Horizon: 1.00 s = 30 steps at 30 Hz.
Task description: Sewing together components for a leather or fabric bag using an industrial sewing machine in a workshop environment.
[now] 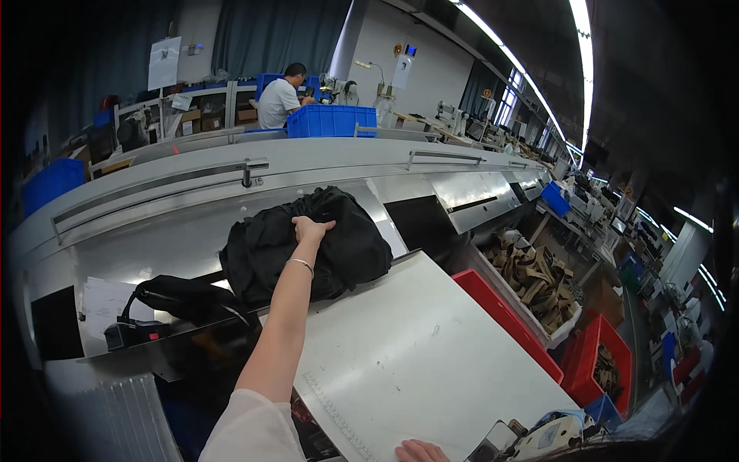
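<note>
Stretched out ahead, my left hand (312, 229) grips the top of a bulky heap of black fabric (265, 250). Its thumb points right across the cloth, while the other fingertips are partly buried in the folds. The heap sits on a metal work surface, against the far edge of a white tabletop (416, 323). At the lower edge of the view, my right hand (422, 451) lies on the white tabletop with its fingers stretched out, holding nothing visible. Beside it is part of a pale machine (550, 437), cut off by the rim.
Left of the heap lie a black strapped item (185, 299) and white papers (104, 304). Right of the tabletop are a white crate (531, 327) of brown strips and a red crate (627, 362). Across the metal line, a person (277, 104) sits by a blue bin (331, 122).
</note>
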### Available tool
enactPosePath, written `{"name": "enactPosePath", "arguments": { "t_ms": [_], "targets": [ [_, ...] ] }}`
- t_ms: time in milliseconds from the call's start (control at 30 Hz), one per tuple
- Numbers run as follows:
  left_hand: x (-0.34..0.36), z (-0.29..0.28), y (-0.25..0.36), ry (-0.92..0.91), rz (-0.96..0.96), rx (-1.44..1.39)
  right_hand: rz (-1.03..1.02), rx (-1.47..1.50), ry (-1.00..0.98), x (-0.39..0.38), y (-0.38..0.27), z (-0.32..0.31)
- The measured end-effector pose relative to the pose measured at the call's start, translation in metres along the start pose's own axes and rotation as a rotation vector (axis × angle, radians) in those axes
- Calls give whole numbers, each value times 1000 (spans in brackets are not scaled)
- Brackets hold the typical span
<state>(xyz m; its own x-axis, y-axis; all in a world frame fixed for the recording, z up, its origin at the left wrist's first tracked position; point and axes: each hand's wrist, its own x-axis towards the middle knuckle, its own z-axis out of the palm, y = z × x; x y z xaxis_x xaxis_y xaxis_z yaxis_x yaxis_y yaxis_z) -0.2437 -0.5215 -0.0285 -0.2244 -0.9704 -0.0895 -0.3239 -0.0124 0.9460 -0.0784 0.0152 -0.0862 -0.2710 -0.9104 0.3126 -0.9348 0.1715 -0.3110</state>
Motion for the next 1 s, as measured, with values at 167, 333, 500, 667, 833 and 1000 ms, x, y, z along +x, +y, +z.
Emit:
{"name": "enactPosePath", "arguments": {
  "t_ms": [167, 333, 500, 667, 833, 1000],
  "targets": [
    [-4, -2, 3, 11, 27, -158, -52, -80, -54, 27, 32, 21],
    [-30, 22, 1, 126, 286, -119, -18, -164, 18, 103, 34, 11],
    [-7, 2, -8, -73, 78, -252, -48, -91, 105, 175, 34, 2],
    [-60, 14, -12, 42, 605, -193, 108, 207, 292, 244, 56, 0],
    [-91, 8, -11, -56, 756, -213, 339, 564, 316, 339, 85, 3],
    [-96, -12, -16, -133, 741, -316, 379, 651, 450, 411, 88, 21]
  ]
}}
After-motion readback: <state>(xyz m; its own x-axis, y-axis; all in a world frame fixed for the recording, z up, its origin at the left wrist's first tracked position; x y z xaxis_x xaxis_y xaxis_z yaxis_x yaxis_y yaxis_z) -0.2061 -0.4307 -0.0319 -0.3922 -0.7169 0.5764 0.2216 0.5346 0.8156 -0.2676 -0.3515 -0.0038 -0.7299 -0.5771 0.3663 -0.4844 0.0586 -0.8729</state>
